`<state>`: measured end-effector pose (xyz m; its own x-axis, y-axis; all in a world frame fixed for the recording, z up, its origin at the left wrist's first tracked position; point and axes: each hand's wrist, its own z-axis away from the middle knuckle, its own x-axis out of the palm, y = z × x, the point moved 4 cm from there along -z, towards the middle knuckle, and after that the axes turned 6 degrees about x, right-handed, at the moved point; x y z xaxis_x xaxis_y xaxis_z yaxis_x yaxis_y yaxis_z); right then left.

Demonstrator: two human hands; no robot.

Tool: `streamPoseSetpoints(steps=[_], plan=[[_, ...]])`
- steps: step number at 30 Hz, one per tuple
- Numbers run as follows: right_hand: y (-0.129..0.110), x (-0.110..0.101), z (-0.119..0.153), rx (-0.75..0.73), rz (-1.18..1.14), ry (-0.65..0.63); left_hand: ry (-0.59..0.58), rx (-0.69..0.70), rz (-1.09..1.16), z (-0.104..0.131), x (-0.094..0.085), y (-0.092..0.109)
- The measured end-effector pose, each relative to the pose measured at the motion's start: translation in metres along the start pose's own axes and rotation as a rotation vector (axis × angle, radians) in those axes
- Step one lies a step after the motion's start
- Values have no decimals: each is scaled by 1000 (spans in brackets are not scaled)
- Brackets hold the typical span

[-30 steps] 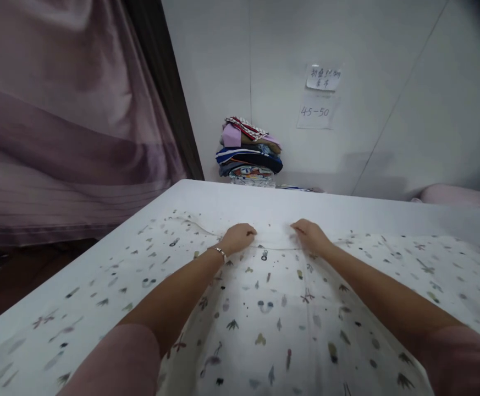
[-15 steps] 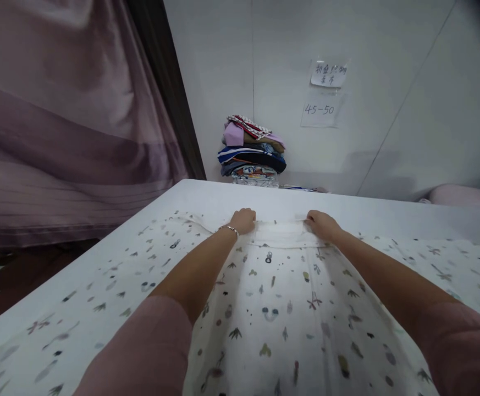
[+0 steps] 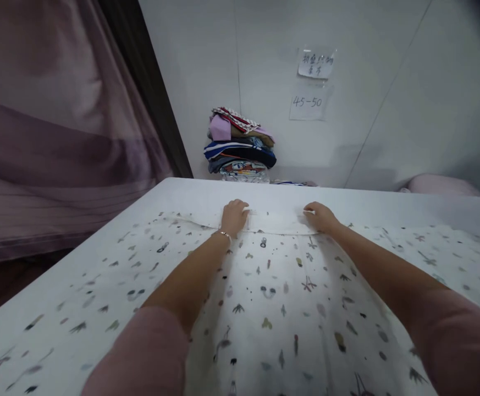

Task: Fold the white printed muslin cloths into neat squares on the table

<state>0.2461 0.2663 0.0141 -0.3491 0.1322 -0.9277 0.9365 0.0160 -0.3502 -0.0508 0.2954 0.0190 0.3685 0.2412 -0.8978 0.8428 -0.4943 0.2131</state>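
Note:
A thin white cloth (image 3: 272, 308) printed with small plants and shapes is spread over the white table (image 3: 198, 192). Its far edge lies between my two hands, with a hem-like fold line just nearer to me. My left hand (image 3: 235, 215), with a bracelet at the wrist, has its fingers curled at that edge on the left. On the right, my right hand (image 3: 321, 216) pinches the same edge between thumb and fingers. The fingertips of both hands are partly hidden. Between my forearms the cloth runs towards me, and its sides spread out left and right.
Beyond the table's far edge is a stack of folded fabrics (image 3: 240, 146) against the white wall (image 3: 190, 66). Two paper notes (image 3: 309, 104) hang on the wall. A pink curtain (image 3: 58, 148) hangs at left, and a pink bundle (image 3: 441, 185) shows at far right.
The cloth's far edge, slightly raised before, now lies lower and flatter on the table. Both hands have loosened a little around it. My view has shifted slightly to the right.

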Motion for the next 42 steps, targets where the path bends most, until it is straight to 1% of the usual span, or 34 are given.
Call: streamPoseSetpoints(steps=[1,3,4,6,7,10,13,15,17,19,21,23,24,25,27,29,31,33,35,38,42], plan=[[4,-5,9,-61,-32,17,-6,81,44,6,-4,1],[12,-11,32,-211,-63,27,-86,233,100,20,-9,2],[15,-12,43,-277,-46,19,-132,287,106,27,-10,2],[22,-12,61,-359,37,7,-195,332,69,39,-13,-1],[25,-11,66,-366,90,1,-218,329,37,42,-14,-3],[29,-8,68,-283,207,-34,-255,236,-78,43,-15,-9],[27,-12,61,-149,173,-51,-264,72,-146,38,-19,-11],[27,-21,60,-68,77,-43,-242,0,-137,36,-29,-10],[30,-34,66,-21,-34,-66,-213,-21,-64,38,-45,-10],[32,-47,77,-11,-131,-154,-227,-23,59,42,-64,-12],[33,-56,88,-20,-197,-279,-297,-16,163,46,-82,-15],[30,-59,91,-37,-208,-384,-379,5,176,45,-91,-16],[28,-59,88,-37,-189,-409,-410,6,139,42,-92,-16],[26,-57,83,-28,-154,-408,-428,-3,82,38,-90,-16],[24,-49,67,16,-34,-339,-418,-55,-42,26,-78,-15],[23,-38,49,74,87,-252,-371,-123,-123,13,-60,-12],[25,-26,35,127,157,-195,-330,-165,-153,2,-39,-9],[28,-16,26,165,179,-167,-316,-190,-173,-4,-20,-8],[31,-11,21,179,194,-150,-309,-201,-184,-7,-7,-10],[36,-8,18,175,196,-140,-299,-211,-184,-7,2,-16],[36,-5,15,113,172,-128,-259,-179,-137,-4,3,-22]])
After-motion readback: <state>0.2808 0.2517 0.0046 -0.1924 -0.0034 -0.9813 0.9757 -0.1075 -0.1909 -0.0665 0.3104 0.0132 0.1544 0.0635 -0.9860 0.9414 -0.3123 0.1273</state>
